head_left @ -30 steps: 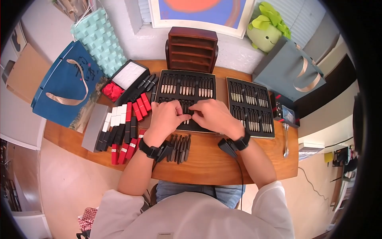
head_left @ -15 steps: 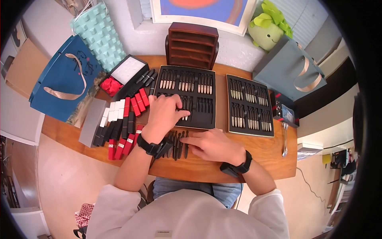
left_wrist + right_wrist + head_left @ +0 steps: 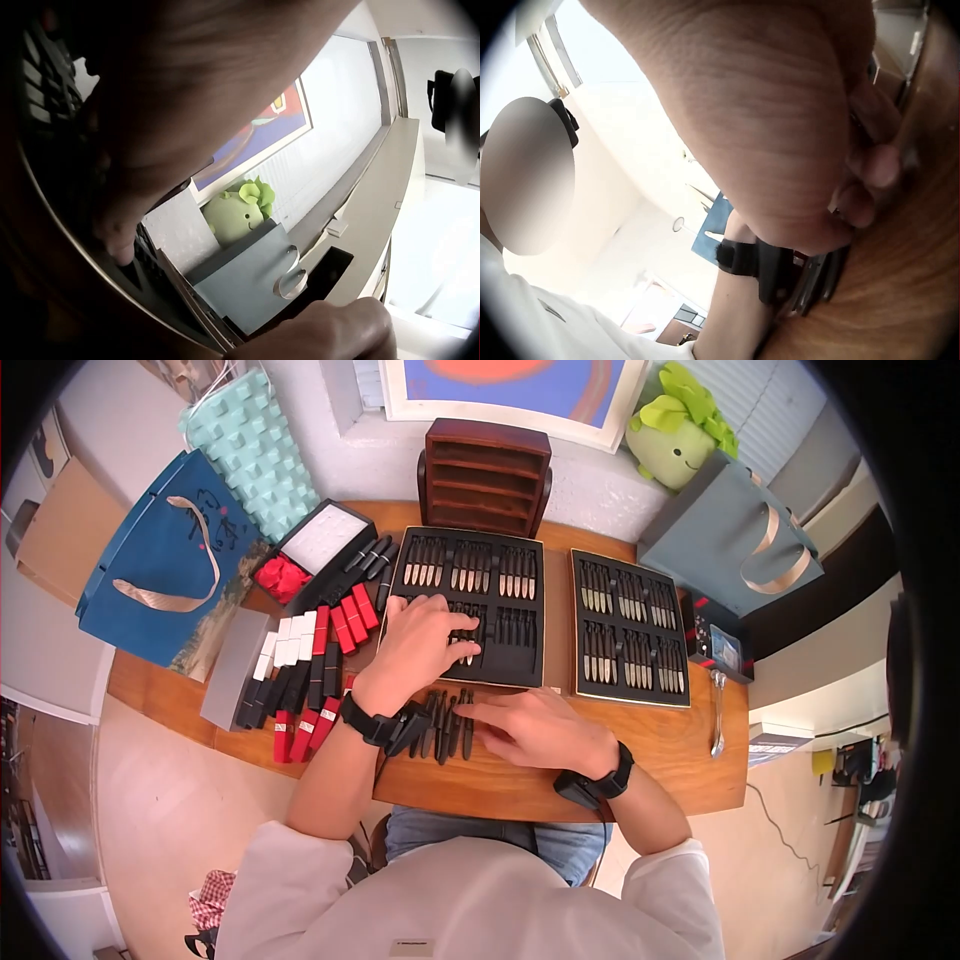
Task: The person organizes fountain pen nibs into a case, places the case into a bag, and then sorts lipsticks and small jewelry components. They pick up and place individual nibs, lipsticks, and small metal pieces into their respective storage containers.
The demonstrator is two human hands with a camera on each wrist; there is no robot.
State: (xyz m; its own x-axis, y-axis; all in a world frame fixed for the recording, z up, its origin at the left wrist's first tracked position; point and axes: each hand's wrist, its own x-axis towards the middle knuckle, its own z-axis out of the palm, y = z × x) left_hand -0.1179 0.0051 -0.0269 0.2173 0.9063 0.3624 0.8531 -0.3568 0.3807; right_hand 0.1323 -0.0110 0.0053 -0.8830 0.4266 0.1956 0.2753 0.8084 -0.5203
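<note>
The loose pens [image 3: 443,730] lie side by side on the table [image 3: 500,790] towards the person's edge, tips uneven, some close enough that lifting one could roll or drag its neighbour. The right hand [image 3: 545,730] is part open over their right end, index finger reaching out to them, the others bent; no firm grip shows. Fingertips meeting two pens at once could bring up both, or slip off a smooth barrel. The left wrist's black box [image 3: 407,728] sits right beside the pens' left end, so a small shift of that arm could sweep them askew. Beyond, the left hand [image 3: 413,650] is open over the near tray [image 3: 510,660], thumb and index finger spread, seemingly resting among its lower pens; whether it has hold of one I cannot tell. It hides some slots, so a pen could be set down crooked or half seated, and pressure there could nudge seated ones. Farther right, the second tray [image 3: 632,702] holds its pens in rows, well clear of both hands.
</note>
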